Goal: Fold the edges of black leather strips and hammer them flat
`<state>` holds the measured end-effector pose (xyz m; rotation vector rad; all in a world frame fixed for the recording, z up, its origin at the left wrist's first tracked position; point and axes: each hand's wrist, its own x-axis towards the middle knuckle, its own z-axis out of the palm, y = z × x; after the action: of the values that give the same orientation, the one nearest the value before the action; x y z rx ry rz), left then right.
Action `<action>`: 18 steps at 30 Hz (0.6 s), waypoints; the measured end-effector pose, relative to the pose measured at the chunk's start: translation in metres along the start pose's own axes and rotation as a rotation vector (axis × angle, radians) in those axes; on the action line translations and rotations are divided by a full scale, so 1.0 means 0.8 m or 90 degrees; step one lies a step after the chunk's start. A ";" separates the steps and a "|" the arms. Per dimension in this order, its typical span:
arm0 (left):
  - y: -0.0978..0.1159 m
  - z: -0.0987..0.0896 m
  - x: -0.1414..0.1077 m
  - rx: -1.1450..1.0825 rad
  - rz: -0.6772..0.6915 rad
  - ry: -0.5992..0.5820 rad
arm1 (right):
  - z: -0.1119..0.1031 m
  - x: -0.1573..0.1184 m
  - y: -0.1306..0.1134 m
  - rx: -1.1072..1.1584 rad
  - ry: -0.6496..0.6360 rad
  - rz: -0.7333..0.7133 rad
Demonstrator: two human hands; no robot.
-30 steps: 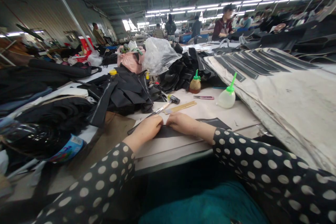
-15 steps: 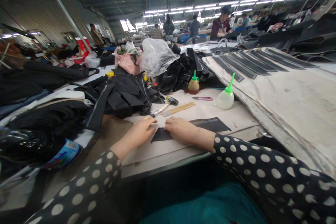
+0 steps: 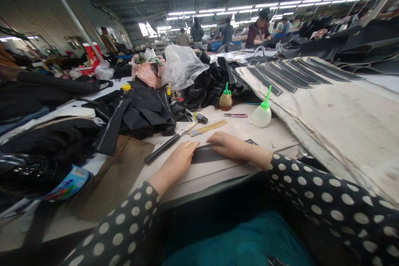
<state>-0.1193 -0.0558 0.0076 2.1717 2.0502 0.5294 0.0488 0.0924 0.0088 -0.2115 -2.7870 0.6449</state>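
Observation:
A narrow black strip of material [image 3: 207, 155] lies flat on the pale work board in front of me. My left hand [image 3: 180, 158] is at its left end, fingers pressed together over the far edge. Over the strip's right part, my right hand [image 3: 230, 145] has its fingers bent along the far edge, hiding much of it. A small gap separates the two hands. Beyond my left hand rests a hammer [image 3: 168, 145] with a black grip. Past the strip lies a yellowish ruler-like piece [image 3: 208, 128].
Two squeeze bottles with green nozzles, one amber [image 3: 225, 100] and one whitish [image 3: 262, 114], stand behind small pink-handled snips [image 3: 235, 115]. Black cut pieces [image 3: 140, 110] are heaped at left. A large bottle [image 3: 67, 183] lies near-left. Strips [image 3: 280, 75] line the right-hand board.
Both hands have shifted right relative to the hammer, uncovering its handle. The strip has moved right with them, and its right end is now mostly hidden by my right hand.

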 end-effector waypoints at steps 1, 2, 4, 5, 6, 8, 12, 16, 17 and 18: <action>0.001 -0.001 0.001 0.002 0.012 0.000 | -0.003 -0.004 0.001 0.004 -0.004 0.000; 0.003 -0.002 0.002 0.002 0.021 0.001 | -0.005 -0.007 0.002 0.004 -0.007 -0.002; 0.004 -0.002 0.004 0.001 0.030 0.001 | -0.006 -0.010 0.001 -0.002 -0.010 -0.012; 0.004 -0.002 0.005 0.001 0.033 0.000 | -0.006 -0.011 0.001 -0.007 -0.009 -0.020; 0.004 -0.003 0.005 0.001 0.036 -0.005 | -0.005 -0.011 0.000 -0.013 -0.006 -0.030; 0.005 -0.004 0.005 0.011 0.041 -0.023 | -0.004 -0.011 0.000 -0.030 0.003 -0.056; 0.014 -0.009 0.003 0.094 0.048 -0.064 | -0.005 -0.012 -0.002 -0.129 -0.013 -0.118; 0.030 -0.010 0.007 0.235 0.066 -0.095 | -0.006 -0.010 -0.011 -0.253 -0.063 -0.142; 0.034 -0.008 0.010 0.256 0.055 -0.094 | -0.006 -0.010 -0.014 -0.268 -0.069 -0.135; 0.039 -0.006 0.013 0.260 0.039 -0.087 | -0.004 -0.009 -0.015 -0.274 -0.072 -0.125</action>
<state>-0.0913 -0.0486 0.0233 2.4084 2.1735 -0.0449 0.0555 0.0814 0.0157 0.0176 -2.9721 0.0050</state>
